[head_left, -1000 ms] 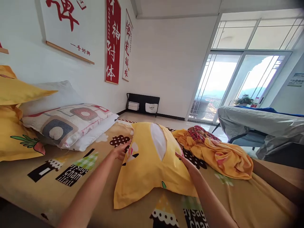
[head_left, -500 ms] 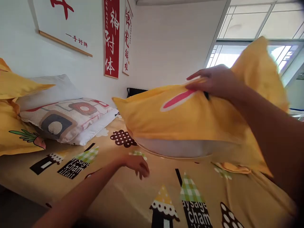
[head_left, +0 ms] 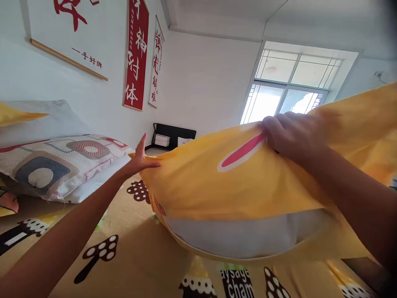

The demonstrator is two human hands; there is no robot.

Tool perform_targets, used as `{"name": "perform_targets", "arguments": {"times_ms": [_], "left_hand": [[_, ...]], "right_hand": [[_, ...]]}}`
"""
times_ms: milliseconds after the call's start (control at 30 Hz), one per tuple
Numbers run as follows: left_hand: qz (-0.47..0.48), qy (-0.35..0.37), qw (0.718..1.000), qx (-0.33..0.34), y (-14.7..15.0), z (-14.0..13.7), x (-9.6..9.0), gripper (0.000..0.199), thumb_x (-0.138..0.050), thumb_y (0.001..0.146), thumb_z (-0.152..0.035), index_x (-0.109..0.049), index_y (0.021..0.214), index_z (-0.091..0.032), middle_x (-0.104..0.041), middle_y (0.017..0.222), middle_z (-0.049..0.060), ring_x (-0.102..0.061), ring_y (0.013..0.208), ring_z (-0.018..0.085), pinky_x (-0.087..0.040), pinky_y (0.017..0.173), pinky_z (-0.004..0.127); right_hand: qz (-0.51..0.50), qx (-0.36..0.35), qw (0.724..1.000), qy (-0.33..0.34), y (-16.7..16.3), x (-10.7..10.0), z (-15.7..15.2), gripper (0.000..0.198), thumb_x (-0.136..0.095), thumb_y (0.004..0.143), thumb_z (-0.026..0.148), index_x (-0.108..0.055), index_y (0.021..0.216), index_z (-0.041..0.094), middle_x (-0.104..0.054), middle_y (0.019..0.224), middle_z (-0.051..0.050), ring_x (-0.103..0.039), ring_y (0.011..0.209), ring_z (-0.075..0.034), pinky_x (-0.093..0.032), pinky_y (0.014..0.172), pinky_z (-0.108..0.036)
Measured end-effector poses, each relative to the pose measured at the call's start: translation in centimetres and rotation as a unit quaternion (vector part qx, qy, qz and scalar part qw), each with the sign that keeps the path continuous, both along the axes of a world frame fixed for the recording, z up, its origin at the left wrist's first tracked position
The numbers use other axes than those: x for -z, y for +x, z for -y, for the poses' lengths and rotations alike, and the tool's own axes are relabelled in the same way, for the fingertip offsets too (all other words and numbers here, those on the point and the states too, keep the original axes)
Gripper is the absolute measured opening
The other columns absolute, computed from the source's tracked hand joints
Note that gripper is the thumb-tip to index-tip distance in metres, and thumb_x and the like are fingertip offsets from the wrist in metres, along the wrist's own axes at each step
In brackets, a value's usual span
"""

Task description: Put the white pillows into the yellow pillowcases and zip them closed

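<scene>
A yellow pillowcase (head_left: 192, 182) with a pink-and-white printed shape is raised over the bed. Through its open lower side shows a white pillow (head_left: 238, 236). My right hand (head_left: 291, 134) is closed on the upper edge of the pillowcase, its fingertips hidden behind the cloth. At the far left corner, my left hand (head_left: 139, 160) has its thumb and fingers spread. It overlaps the corner in view; whether it touches the cloth I cannot tell.
The bed sheet (head_left: 133, 248) is tan with printed trees and houses. Patterned and white pillows (head_left: 93, 153) are stacked along the left wall. A black headboard (head_left: 176, 131) stands farther back, and a window (head_left: 288, 82) is beyond the pillowcase.
My left hand has risen from above the sheet to the pillowcase's left corner, its fingers spreading. The pillowcase has come closer and swung, its right part now stretched out to the right. My view has turned right.
</scene>
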State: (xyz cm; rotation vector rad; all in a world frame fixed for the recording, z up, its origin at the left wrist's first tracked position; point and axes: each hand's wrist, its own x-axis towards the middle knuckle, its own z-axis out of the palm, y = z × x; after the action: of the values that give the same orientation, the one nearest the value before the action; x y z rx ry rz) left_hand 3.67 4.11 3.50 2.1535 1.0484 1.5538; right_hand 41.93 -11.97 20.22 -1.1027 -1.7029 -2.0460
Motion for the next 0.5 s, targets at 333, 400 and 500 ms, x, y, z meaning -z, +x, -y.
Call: {"name": "perform_targets", "arguments": {"times_ms": [333, 400, 500], "left_hand": [[-0.164, -0.076, 0.983, 0.021, -1.2, 2.0, 6.4, 0.055, -0.035, 0.085, -0.063, -0.061, 0.091, -0.015, -0.065, 0.085, 0.006, -0.058, 0.08, 0.02, -0.046, 0.074, 0.03], [-0.183, -0.035, 0.981, -0.049, -1.3, 2.4, 6.2, 0.05, -0.035, 0.086, -0.06, -0.056, 0.075, -0.016, -0.058, 0.069, 0.002, -0.052, 0.066, 0.016, -0.042, 0.064, 0.026], [-0.183, 0.012, 0.975, -0.123, -1.8, 3.1, 2.5, 0.045, -0.034, 0.087, -0.053, -0.054, 0.068, -0.017, -0.053, 0.061, 0.0, -0.046, 0.061, 0.013, -0.036, 0.059, 0.024]], "right_hand": [[-0.083, -0.001, 0.995, -0.063, 4.6, 3.3, 0.5, 0.034, -0.033, 0.092, 0.03, -0.037, 0.061, 0.017, -0.036, 0.054, 0.001, -0.019, 0.053, -0.008, -0.01, 0.052, -0.029], [-0.103, 0.011, 0.991, -0.081, 5.5, 3.3, 0.7, 0.035, -0.03, 0.092, 0.033, -0.04, 0.062, 0.017, -0.038, 0.056, 0.0, -0.019, 0.054, -0.009, -0.009, 0.054, -0.029], [-0.166, 0.036, 0.98, -0.1, 6.3, 2.1, 1.6, 0.044, -0.024, 0.093, 0.042, -0.045, 0.064, 0.017, -0.043, 0.059, -0.002, -0.024, 0.055, -0.008, -0.011, 0.057, -0.031]]}}
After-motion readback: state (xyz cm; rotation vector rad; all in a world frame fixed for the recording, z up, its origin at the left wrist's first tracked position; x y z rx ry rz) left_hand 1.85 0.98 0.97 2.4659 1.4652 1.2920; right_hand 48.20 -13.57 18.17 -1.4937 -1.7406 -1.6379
